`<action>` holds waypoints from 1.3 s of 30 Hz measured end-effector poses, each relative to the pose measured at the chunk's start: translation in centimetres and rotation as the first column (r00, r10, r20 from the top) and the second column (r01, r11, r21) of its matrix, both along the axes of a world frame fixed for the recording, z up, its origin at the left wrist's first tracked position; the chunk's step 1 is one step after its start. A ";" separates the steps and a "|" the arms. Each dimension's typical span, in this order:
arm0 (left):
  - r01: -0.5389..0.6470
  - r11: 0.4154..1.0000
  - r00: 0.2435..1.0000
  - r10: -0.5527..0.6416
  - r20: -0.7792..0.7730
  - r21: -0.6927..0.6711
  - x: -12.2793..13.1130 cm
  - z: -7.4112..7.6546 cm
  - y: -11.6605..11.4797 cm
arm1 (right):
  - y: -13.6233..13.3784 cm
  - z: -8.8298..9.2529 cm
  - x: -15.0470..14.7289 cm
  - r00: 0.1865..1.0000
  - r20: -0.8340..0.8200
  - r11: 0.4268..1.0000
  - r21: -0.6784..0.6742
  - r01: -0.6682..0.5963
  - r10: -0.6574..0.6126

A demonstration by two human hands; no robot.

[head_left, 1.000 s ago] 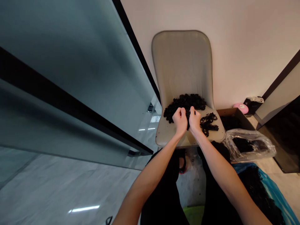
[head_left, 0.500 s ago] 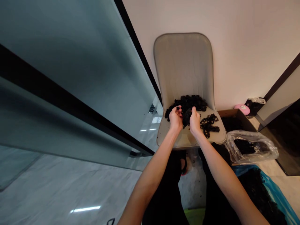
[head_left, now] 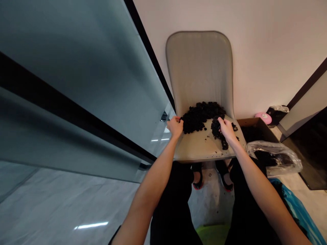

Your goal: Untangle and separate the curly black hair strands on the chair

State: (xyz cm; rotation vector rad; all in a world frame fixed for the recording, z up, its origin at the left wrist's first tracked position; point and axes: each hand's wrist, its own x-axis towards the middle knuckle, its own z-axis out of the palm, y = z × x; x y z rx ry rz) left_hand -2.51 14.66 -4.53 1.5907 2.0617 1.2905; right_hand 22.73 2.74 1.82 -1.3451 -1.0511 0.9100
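As the left hand [head_left: 175, 126] pinches black hair [head_left: 201, 117], the right hand [head_left: 226, 130] grips more

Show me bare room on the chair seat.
Bare seat lies along the front edge of the chair, below the black curly hair, between the left hand and right hand, with stray bits. It is crowded at the backrest and under the right hand.

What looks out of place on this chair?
Small black curly bits are strewn across the beige padded chair seat, apart from the black curly heap, like a spill.
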 end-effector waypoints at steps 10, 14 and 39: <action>0.282 0.959 0.883 -0.270 -0.384 -0.026 3.5 -0.1 0.9 | 0.5 -1.1 -1.0 0.966 0.234 0.993 0.022 -0.114 0.106; 0.359 0.933 0.867 -0.332 -0.373 0.006 3.2 -0.5 0.1 | 0.7 -1.7 -1.1 0.954 0.261 0.985 0.055 -0.166 0.146; 0.813 0.565 0.484 -0.791 0.374 0.144 7.5 6.5 -9.8 | 1.4 -0.7 -1.2 0.963 0.229 0.952 0.235 -0.195 0.141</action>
